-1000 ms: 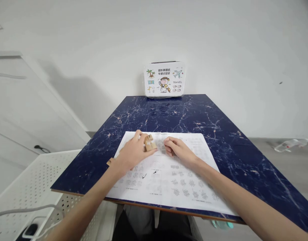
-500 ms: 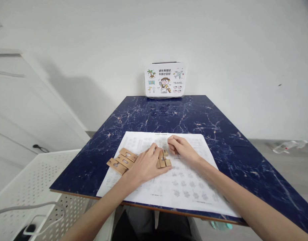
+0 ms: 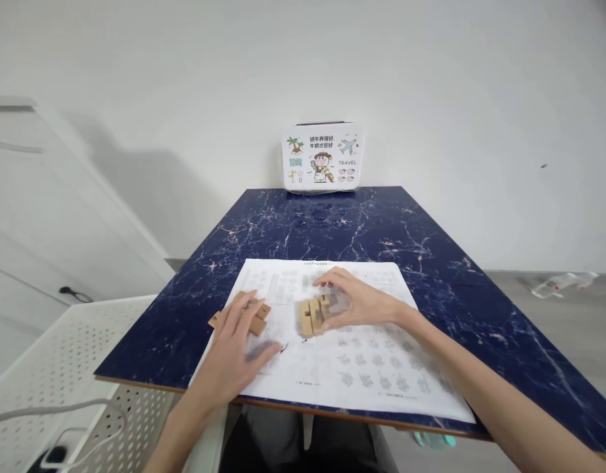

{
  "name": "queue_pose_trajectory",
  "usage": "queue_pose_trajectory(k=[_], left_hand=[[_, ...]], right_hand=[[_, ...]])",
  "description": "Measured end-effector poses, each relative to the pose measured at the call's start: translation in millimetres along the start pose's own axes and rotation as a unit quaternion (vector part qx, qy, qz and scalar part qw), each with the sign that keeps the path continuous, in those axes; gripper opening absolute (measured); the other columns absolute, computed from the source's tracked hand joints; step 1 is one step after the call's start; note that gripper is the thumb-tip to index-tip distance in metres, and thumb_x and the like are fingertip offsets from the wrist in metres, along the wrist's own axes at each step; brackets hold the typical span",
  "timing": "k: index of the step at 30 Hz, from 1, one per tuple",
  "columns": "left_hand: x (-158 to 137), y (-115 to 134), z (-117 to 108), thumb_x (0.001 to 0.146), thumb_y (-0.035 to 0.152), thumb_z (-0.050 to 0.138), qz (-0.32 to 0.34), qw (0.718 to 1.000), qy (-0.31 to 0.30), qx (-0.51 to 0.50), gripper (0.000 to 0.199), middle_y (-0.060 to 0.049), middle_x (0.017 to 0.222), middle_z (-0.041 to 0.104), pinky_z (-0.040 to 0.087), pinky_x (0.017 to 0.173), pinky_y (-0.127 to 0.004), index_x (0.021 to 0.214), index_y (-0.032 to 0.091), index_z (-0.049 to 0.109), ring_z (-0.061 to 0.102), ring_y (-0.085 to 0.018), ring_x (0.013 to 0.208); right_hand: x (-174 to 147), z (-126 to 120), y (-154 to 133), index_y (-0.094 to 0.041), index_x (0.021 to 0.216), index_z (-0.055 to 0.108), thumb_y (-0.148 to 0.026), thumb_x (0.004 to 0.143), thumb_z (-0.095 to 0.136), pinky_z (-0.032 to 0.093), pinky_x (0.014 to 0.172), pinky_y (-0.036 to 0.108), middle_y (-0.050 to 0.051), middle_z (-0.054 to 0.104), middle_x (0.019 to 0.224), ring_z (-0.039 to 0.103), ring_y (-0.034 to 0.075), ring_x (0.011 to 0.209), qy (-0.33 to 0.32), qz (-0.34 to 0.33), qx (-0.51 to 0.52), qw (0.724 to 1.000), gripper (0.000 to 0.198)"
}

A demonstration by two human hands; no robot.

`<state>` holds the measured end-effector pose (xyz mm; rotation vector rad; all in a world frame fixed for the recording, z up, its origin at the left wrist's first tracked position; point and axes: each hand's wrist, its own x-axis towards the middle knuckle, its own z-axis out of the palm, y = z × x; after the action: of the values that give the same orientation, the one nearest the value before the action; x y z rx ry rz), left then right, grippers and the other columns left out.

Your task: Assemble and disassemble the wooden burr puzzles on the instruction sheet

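Observation:
Several flat wooden puzzle pieces [image 3: 257, 324], marked with numbers and pierced by slots, lie partly under my left hand [image 3: 229, 358]. That hand is palm down, fingers spread over the pieces and thumb stretched to the right. Beside it, three wooden pieces [image 3: 311, 316] stand close together, one marked 3. My right hand [image 3: 355, 299] curves around their right side, fingertips above and thumb at the lower right edge, with a gap between. Whether the thumb touches them I cannot tell. Beneath both groups lies a white printed sheet [image 3: 303, 378].
The blue marbled table [image 3: 303, 230] carries the sheet. A white case [image 3: 323, 157] with cartoon prints stands upright against the wall at the far edge. A white perforated cabinet [image 3: 106, 328] with a cable is at the left. A clear plastic bottle [image 3: 564, 284] lies on the floor right.
My left hand has let go of the right-hand wooden group and moved left over the other pieces. My right hand has opened from a loose curl and come left to the group.

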<state>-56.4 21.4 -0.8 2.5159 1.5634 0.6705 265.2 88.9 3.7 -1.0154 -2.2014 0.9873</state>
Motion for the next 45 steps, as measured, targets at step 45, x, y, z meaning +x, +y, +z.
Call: queue_pose_trajectory(k=[45], left_hand=[[13.3, 41.9, -5.2, 0.092, 0.046, 0.073, -0.148, 0.859, -0.08, -0.484, 0.065, -0.011, 0.129, 0.063, 0.052, 0.089, -0.035, 0.15, 0.026, 0.052, 0.063, -0.023, 0.102]], right_hand=[[0.5, 9.1, -11.8, -0.023, 0.078, 0.044, -0.083, 0.1, 0.03, 0.017, 0.056, 0.03, -0.006, 0.031, 0.062, 0.018, 0.013, 0.057, -0.003, 0.002, 0.287, 0.958, 0.066]])
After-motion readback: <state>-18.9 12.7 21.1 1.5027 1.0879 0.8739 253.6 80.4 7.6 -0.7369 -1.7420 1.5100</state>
